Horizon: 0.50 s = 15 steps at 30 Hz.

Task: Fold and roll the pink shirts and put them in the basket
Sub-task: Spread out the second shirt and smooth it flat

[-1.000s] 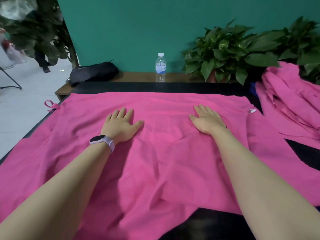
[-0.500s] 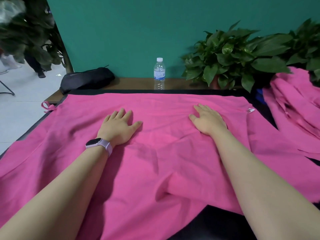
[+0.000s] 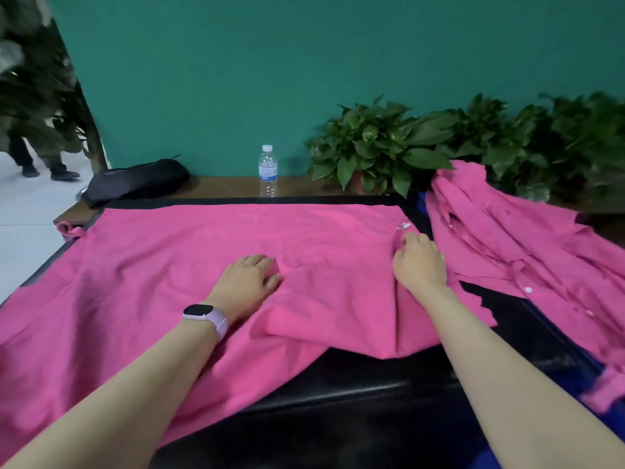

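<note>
A large pink shirt point(image 3: 169, 272) lies spread over the black table point(image 3: 355, 394), its near right part rumpled into a fold. My left hand point(image 3: 248, 282), with a watch on the wrist, rests on the middle of the shirt with its fingers bent against a crease. My right hand point(image 3: 419, 262) sits at the shirt's right edge, just below a small white label point(image 3: 403, 226), and its curled fingers pinch the cloth there. A pile of more pink shirts point(image 3: 507, 238) lies at the right. No basket is in view.
A water bottle point(image 3: 268, 170) and a black bag point(image 3: 135, 181) stand on the wooden ledge behind the table. Potted plants point(image 3: 382, 150) line the green wall at the right. A person's legs point(image 3: 40, 157) show on the floor at far left.
Both hands have slid to the right across the shirt. The right hand has gone from lying flat to curling at the shirt's right edge, and the view has turned right.
</note>
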{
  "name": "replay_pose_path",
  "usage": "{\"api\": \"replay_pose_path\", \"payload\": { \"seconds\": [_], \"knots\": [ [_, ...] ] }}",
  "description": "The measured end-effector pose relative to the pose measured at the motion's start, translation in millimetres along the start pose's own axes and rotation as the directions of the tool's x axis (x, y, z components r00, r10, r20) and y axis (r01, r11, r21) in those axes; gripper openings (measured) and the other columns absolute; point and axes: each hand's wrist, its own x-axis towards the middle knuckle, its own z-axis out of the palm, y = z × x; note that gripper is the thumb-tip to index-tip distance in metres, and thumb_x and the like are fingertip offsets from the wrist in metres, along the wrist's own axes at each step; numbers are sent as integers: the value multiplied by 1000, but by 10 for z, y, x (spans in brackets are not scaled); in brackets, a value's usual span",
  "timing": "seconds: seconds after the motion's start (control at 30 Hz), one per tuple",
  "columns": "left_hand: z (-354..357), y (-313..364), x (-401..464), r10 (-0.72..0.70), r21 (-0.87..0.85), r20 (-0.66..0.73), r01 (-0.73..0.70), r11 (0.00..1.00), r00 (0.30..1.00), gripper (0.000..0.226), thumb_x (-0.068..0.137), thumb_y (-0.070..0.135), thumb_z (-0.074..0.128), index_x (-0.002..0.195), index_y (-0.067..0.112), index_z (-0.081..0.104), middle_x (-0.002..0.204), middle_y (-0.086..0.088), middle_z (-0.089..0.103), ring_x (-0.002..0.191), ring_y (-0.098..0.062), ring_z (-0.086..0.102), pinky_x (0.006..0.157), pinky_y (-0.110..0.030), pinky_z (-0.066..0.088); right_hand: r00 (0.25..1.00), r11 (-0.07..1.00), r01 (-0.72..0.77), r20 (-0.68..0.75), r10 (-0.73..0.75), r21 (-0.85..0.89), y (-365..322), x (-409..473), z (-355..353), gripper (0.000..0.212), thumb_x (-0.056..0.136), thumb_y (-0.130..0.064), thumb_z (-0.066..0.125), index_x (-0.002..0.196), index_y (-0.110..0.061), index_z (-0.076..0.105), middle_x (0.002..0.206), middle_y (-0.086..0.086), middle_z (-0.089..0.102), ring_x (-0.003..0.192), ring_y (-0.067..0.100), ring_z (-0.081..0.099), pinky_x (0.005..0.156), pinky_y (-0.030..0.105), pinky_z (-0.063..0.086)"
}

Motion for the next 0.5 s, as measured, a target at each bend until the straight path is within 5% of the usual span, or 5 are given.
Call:
{"api": "replay_pose_path", "payload": {
  "seconds": [0.1, 0.23, 0.33, 0.5],
  "knots": [
    [60, 323, 21, 85, 19, 76, -86, 996, 994, 52, 105, 45, 43, 149, 17, 46, 153, -8, 45, 140, -24, 43, 115, -36, 32, 972, 991, -133, 196, 131, -1, 350, -206, -203, 28, 94, -14, 46, 118, -4, 57, 126, 20, 58, 116, 39, 56, 91, 44, 44],
    [58, 504, -77, 88, -38, 162, -83, 996, 983, 57, 103, 50, 42, 152, 19, 41, 158, -8, 38, 146, -23, 35, 119, -38, 27, 940, 970, -224, 285, 189, 96, 608, -418, -422, 21, 95, -27, 53, 104, -8, 58, 109, 15, 65, 97, 33, 61, 74, 35, 40],
    [61, 519, -238, 88, -58, 182, -79, 995, 979, 60, 103, 52, 38, 155, 22, 35, 163, -6, 29, 150, -21, 26, 122, -33, 19, 907, 971, -228, 378, 184, 77, 691, -517, -520, 34, 91, -46, 58, 90, -12, 59, 88, 7, 64, 79, 28, 60, 64, 33, 41],
    [85, 526, -419, 101, 46, 194, -112, 993, 976, 66, 102, 56, 24, 160, 26, 15, 168, -2, 9, 155, -17, 9, 125, -34, 9, 905, 963, -225, 399, 151, 147, 717, -604, -586, 57, 89, -66, 56, 79, -10, 61, 82, 4, 63, 76, 26, 61, 62, 35, 42]
  ]
}}
